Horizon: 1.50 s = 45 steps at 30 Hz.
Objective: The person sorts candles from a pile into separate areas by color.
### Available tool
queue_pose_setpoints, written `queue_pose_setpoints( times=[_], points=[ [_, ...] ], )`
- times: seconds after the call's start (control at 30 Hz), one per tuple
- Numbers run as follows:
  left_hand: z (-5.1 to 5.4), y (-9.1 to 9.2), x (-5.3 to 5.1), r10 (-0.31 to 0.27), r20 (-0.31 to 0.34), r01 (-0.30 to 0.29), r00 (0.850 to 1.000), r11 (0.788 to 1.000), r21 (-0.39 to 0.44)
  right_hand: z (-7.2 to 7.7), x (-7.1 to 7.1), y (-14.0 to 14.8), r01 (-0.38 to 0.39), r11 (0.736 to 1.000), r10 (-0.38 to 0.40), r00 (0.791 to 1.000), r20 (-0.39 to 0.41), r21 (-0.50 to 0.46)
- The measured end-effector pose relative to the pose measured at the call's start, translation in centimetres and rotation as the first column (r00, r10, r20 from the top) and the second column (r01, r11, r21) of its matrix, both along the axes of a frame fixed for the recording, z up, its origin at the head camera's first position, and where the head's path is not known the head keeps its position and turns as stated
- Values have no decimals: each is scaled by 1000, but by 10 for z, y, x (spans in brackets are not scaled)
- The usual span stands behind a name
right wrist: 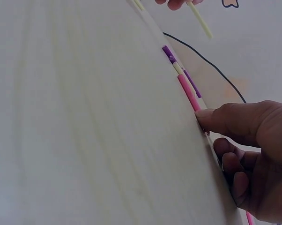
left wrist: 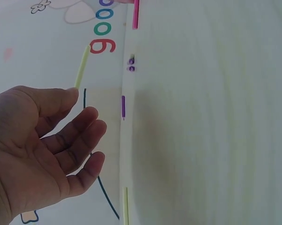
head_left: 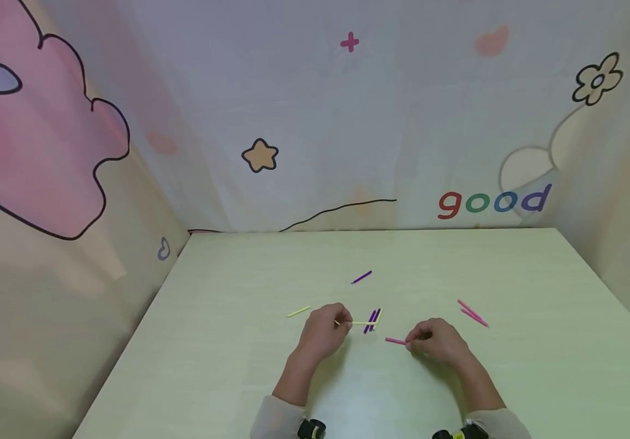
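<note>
A: What fills the setting?

B: A pale cloth backdrop (head_left: 315, 110), printed with a flower (head_left: 597, 80), the word "good" (head_left: 494, 202) and a star (head_left: 260, 156), hangs behind a light-coloured table (head_left: 194, 366).

A: Who is pictured there?

B: A person in light sleeves (head_left: 277, 417), dark wrist cameras (head_left: 311, 428) strapped on, extends both hands over the tabletop.

A: And the left hand (head_left: 323, 330)?

B: Thumb and fingers are clamped on one end of a slim yellow stick (head_left: 361, 323), raised above the table. The left wrist view shows the remaining fingers loosely bent, clear of the stick.

A: The right hand (head_left: 440, 341)?

B: Its fingers are clamped too, pinching one end of a pink stick (head_left: 395, 341) that points inward, toward the middle group. Whether that stick touches the table, I cannot tell.

A: Which sticks make up that group?

B: Two purple sticks (head_left: 372, 316) and a second yellow stick (head_left: 379, 316), slanting close together between the hands. From the head view, the held yellow stick crosses in front of them; contact cannot be told.

A: And the outliers?

B: Two pink sticks (head_left: 476, 318) lie side by side beyond the right hand, a lone purple stick (head_left: 361, 277) lies past the group, and a loose yellow stick (head_left: 299, 311) rests left of the left hand.
</note>
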<state>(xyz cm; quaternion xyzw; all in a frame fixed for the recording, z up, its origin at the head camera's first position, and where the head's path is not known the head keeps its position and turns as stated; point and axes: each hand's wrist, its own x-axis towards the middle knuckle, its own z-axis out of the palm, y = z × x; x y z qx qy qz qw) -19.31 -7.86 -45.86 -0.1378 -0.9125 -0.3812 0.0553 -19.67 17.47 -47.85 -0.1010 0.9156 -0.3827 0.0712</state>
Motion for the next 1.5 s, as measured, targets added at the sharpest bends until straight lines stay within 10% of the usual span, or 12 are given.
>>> queue_pose_setpoints(
  times=[0.9,1.5],
  points=[
    [-7,-64,1,115,87,-125,990,985,121,-1,-1,-1,22,1000,-22,999,35,-1],
    [-13,-93,-2,279,124,-293,952,948,120,-1,-1,-1,26,1000,-26,998,51,-1]
  ],
)
